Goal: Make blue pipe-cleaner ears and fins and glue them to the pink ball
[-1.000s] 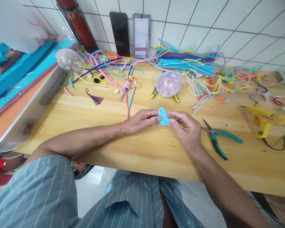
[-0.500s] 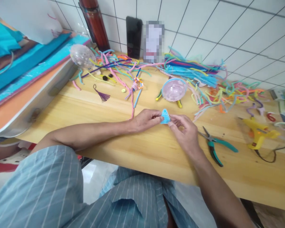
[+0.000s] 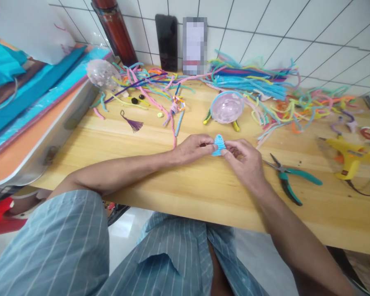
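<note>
Between my hands is a small light blue piece of coiled pipe cleaner (image 3: 218, 146), narrow at the top with a round loop and wider below. My left hand (image 3: 195, 148) pinches its left side between thumb and fingers. On its right edge, my right hand (image 3: 243, 159) closes with thumb and forefinger. Just beyond the piece stands a clear pinkish dome (image 3: 227, 107) with a blue rim and yellow-and-dark legs. To the right of my right hand lie long-nose pliers (image 3: 284, 169) with green and black handles, their jaws spread.
A yellow glue gun (image 3: 349, 156) with its cord lies at the right. Loose pipe cleaners (image 3: 249, 84) stretch along the tiled wall. Two phones (image 3: 167, 43) and a brown flask (image 3: 119, 39) stand there. A purple tassel (image 3: 132, 122) and a plastic bin (image 3: 57, 137) are at left.
The camera view has shifted a little. Both hands keep their pinch on the blue piece, which appears slightly turned, with more of its face showing.
</note>
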The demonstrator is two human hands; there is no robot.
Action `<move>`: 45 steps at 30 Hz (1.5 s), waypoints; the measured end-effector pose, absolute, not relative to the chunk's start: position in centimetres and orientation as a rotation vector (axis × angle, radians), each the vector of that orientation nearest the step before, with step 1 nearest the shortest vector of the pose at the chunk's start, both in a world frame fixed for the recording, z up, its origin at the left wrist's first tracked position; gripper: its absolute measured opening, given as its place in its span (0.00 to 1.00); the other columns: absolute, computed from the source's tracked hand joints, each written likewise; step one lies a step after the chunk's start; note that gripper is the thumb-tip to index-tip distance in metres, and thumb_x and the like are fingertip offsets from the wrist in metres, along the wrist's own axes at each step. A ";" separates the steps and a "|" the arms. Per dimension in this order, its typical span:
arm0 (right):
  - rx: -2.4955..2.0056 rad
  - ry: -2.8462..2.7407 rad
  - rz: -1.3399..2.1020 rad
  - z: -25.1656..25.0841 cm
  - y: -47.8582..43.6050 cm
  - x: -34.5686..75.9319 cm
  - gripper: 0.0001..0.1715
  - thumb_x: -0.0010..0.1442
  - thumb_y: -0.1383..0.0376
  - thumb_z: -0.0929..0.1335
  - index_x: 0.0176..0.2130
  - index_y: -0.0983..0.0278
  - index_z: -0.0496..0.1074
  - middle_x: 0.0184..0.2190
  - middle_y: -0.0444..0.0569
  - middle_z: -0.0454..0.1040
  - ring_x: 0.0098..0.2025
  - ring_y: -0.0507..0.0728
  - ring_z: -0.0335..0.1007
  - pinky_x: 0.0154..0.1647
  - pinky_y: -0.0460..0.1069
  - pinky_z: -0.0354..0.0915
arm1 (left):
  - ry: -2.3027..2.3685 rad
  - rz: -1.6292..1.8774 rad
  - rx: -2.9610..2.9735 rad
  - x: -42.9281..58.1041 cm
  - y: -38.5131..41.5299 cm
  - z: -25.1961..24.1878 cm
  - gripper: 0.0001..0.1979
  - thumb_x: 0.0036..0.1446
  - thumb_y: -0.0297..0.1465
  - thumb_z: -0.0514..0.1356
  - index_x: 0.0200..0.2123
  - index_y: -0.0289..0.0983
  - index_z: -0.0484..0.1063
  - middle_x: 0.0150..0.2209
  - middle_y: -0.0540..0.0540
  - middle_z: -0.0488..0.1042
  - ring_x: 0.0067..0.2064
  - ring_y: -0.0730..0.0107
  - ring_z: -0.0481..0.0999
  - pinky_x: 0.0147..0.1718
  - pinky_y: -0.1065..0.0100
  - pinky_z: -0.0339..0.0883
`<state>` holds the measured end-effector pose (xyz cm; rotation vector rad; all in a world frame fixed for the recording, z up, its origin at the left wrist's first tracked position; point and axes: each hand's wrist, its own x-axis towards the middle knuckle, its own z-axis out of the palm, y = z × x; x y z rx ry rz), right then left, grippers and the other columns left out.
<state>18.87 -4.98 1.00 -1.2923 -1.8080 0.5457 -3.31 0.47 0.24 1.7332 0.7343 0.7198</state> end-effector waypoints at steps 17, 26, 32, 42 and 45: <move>-1.281 -1.490 1.108 0.2 -4.6 19.5 0.21 0.61 0.56 0.79 0.51 0.58 0.81 0.40 0.48 0.87 0.40 0.59 0.84 0.43 0.56 0.80 | 0.569 0.655 1.259 -2.6 0.9 0.0 0.29 0.48 0.48 0.81 0.43 0.33 0.80 0.29 0.52 0.77 0.29 0.78 0.71 0.31 0.72 0.65; -1.262 -1.429 1.247 1.4 -4.4 20.2 0.18 0.60 0.56 0.79 0.49 0.55 0.83 0.40 0.47 0.86 0.38 0.58 0.80 0.36 0.53 0.74 | 0.458 0.614 1.125 -2.3 0.9 -0.3 0.27 0.49 0.44 0.82 0.42 0.34 0.77 0.34 0.49 0.82 0.29 0.77 0.76 0.29 0.70 0.68; -1.275 -1.364 1.373 2.0 -4.2 20.4 0.13 0.55 0.54 0.80 0.38 0.57 0.82 0.33 0.45 0.83 0.30 0.54 0.72 0.29 0.51 0.68 | 0.708 0.723 1.160 -2.5 0.8 0.8 0.23 0.50 0.40 0.82 0.34 0.33 0.75 0.24 0.55 0.72 0.23 0.83 0.64 0.23 0.73 0.55; -1.260 -1.257 0.952 5.1 -1.3 21.8 0.11 0.53 0.58 0.80 0.32 0.57 0.78 0.27 0.41 0.75 0.27 0.52 0.66 0.30 0.50 0.66 | 0.812 0.997 1.364 -4.1 3.0 6.0 0.24 0.52 0.47 0.79 0.31 0.36 0.74 0.24 0.54 0.72 0.25 0.79 0.67 0.26 0.72 0.60; -1.246 -1.290 0.691 6.2 1.5 21.8 0.13 0.52 0.58 0.80 0.31 0.57 0.76 0.26 0.40 0.71 0.27 0.52 0.64 0.32 0.51 0.66 | 0.754 1.169 1.554 -3.8 6.4 7.7 0.18 0.55 0.41 0.78 0.32 0.35 0.77 0.30 0.52 0.76 0.31 0.77 0.71 0.33 0.71 0.64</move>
